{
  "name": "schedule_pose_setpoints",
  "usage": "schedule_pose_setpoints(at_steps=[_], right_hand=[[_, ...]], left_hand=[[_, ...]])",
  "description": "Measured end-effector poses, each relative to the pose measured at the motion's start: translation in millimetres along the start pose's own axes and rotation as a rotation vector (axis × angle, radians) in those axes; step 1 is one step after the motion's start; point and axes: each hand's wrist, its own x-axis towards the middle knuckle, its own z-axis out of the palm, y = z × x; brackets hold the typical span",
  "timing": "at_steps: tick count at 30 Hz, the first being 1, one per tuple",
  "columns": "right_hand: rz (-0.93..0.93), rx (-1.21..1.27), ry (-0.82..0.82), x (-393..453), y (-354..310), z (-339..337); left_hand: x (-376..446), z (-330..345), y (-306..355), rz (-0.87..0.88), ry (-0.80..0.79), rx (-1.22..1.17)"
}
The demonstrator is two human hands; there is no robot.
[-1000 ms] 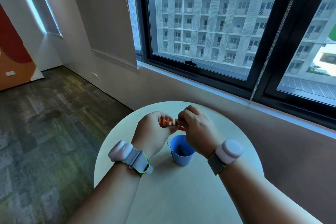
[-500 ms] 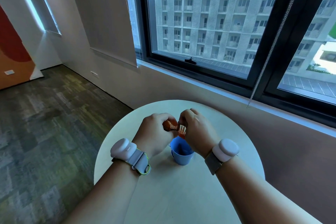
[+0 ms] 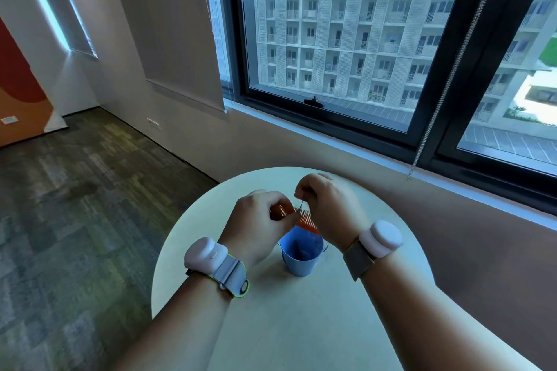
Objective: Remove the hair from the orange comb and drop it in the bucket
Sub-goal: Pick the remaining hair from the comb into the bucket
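My left hand (image 3: 260, 220) grips the orange comb (image 3: 304, 218) by its left end and holds it just above the small blue bucket (image 3: 300, 253), teeth pointing up and away. My right hand (image 3: 327, 205) is raised a little over the comb, its fingertips pinching thin dark strands of hair (image 3: 300, 205) that stretch down to the teeth. Some dark hair lies inside the bucket. The comb's right end passes behind my right hand.
The bucket stands on a round pale table (image 3: 301, 325) set against the wall below a large window (image 3: 346, 39). A blind chain (image 3: 422, 141) hangs at the right. Carpeted floor (image 3: 75, 205) spreads out to the left.
My right hand has lifted away from the comb, drawing strands of hair up out of the teeth. The comb has tilted and more of its teeth show.
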Motion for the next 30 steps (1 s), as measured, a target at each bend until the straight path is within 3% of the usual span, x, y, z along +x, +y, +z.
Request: schedule_pose_setpoints(at_steps=[4, 9, 14, 16, 19, 27, 30], right_hand=[[0.029, 0.024, 0.035, 0, 3, -7], [-0.092, -0.041, 0.081, -3, -12, -11], [0.045, 0.085, -0.067, -2, -13, -14], [0.01, 0.056, -0.107, -6, -11, -9], [-0.096, 0.039, 0.014, -8, -7, -2], [-0.037, 0.103, 0.052, -7, -2, 0], [-0.001, 0.14, 0.053, -7, -2, 2]], left_hand=[[3, -5, -8, -0.034, 0.081, -0.077], [3, -5, -11, -0.014, 0.241, 0.019], [4, -4, -13, 0.166, 0.392, 0.087], [3, -4, -13, 0.198, 0.412, 0.08], [2, -3, -12, 0.211, 0.396, 0.034], [-3, 1, -5, 0.064, 0.313, -0.218], [-1, 2, -2, 0.047, 0.4, -0.198]])
